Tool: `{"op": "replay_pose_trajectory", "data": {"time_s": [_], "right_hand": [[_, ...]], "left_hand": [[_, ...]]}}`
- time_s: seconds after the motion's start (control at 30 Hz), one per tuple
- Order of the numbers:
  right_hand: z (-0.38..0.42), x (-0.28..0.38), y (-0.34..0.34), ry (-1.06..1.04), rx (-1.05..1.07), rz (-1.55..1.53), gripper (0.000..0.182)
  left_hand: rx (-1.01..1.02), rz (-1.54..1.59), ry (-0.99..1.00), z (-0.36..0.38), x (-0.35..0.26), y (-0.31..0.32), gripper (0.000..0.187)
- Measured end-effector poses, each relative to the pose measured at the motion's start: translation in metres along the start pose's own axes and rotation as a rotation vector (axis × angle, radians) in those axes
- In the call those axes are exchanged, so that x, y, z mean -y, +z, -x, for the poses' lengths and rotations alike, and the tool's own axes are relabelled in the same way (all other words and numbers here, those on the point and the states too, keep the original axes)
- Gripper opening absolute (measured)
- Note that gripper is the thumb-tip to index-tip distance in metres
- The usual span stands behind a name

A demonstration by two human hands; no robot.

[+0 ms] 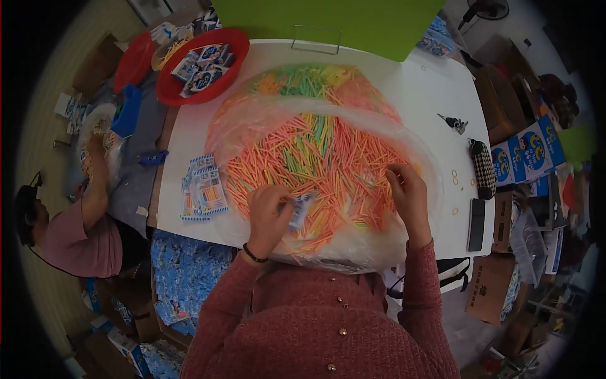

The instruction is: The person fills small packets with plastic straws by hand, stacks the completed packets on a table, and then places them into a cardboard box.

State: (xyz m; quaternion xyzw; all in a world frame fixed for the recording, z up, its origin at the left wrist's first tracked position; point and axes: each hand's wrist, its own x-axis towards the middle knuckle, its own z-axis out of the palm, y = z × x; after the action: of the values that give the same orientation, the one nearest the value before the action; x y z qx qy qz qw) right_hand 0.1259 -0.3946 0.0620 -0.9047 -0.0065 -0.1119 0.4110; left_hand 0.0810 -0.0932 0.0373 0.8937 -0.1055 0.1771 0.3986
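A clear plastic bag (385, 249) lies open on the table, full of thin sticks (328, 164) in pink, orange, yellow and green. My left hand (268, 215), over the bag's near left part, is closed with a small blue and white packet (302, 211) at its fingertips. Over the right side of the sticks, my right hand (407, 189) has its fingers curled together; anything between them is too small to make out. Several printed packets (205, 192) lie in a loose pile left of the bag.
A red basin (242, 57) holding packets stands at the back left, beside a green panel (328, 25). On the right are a phone (476, 225), a checkered pouch (483, 169), keys (453, 123) and rubber bands (455, 177). Another person (82, 237) works at the left.
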Motion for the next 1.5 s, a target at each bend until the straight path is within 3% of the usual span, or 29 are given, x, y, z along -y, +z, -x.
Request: {"op": "replay_pose_trajectory", "data": {"time_s": [0.07,0.13,0.27,0.33,0.43,0.67,0.73,0.77,0.83,0.97,1.13,1.27,1.33,1.37,1.43,1.47,1.5], "right_hand": [[-0.003,0.002,0.006,0.013,0.024,0.023,0.016],[-0.014,0.013,0.019,0.007,0.050,0.039,0.026],[-0.045,0.029,0.050,0.024,0.102,0.283,0.046],[-0.054,0.038,0.067,0.055,0.284,0.495,0.056],[-0.066,0.025,0.087,-0.020,0.335,0.366,0.054],[-0.064,0.010,0.058,0.187,0.458,0.180,0.035],[-0.049,0.005,0.050,0.218,0.491,-0.099,0.019],[-0.043,0.006,0.051,0.215,0.497,-0.095,0.019],[-0.029,0.012,0.055,0.157,0.290,-0.810,0.009],[-0.004,0.003,0.073,0.137,0.224,-0.778,0.022],[0.001,-0.003,0.078,0.050,0.251,-0.629,0.041],[0.005,-0.018,0.076,0.028,0.316,-0.551,0.039],[0.006,-0.018,0.075,0.020,0.235,-0.361,0.037],[0.007,-0.018,0.075,0.015,0.237,-0.360,0.037],[0.009,-0.005,0.067,0.167,0.153,-0.692,0.035],[0.010,-0.005,0.064,0.167,0.159,-0.691,0.035],[0.011,-0.007,0.059,-0.011,0.183,-0.433,0.032]], "left_hand": [[0.014,0.092,-0.112,-0.003,0.004,-0.001,0.018],[0.027,0.784,-0.404,-0.007,0.008,0.001,0.017],[0.025,1.097,-0.563,-0.014,-0.007,0.001,0.015],[0.088,1.383,-0.753,-0.014,-0.015,0.004,0.017],[0.164,1.532,-0.778,-0.010,-0.015,0.006,0.020],[0.236,1.582,-0.812,-0.007,-0.011,0.007,0.025],[0.219,1.568,-0.782,-0.005,-0.008,0.008,0.028],[0.211,1.572,-0.783,-0.005,-0.008,0.008,0.028],[0.266,1.575,-0.762,-0.009,-0.012,0.008,0.028],[0.304,1.614,-0.750,-0.010,-0.013,0.016,0.029],[0.311,1.656,-0.938,-0.008,-0.016,0.021,0.026],[0.272,1.410,-0.734,0.000,-0.010,0.024,0.025],[0.223,1.227,-0.636,0.000,-0.008,0.025,0.022],[0.217,1.229,-0.634,-0.001,-0.007,0.026,0.022],[0.178,1.272,-0.711,-0.003,-0.010,0.024,0.020],[0.172,1.273,-0.714,-0.004,-0.012,0.023,0.020],[0.191,1.305,-0.746,-0.004,-0.013,0.023,0.019]]}}
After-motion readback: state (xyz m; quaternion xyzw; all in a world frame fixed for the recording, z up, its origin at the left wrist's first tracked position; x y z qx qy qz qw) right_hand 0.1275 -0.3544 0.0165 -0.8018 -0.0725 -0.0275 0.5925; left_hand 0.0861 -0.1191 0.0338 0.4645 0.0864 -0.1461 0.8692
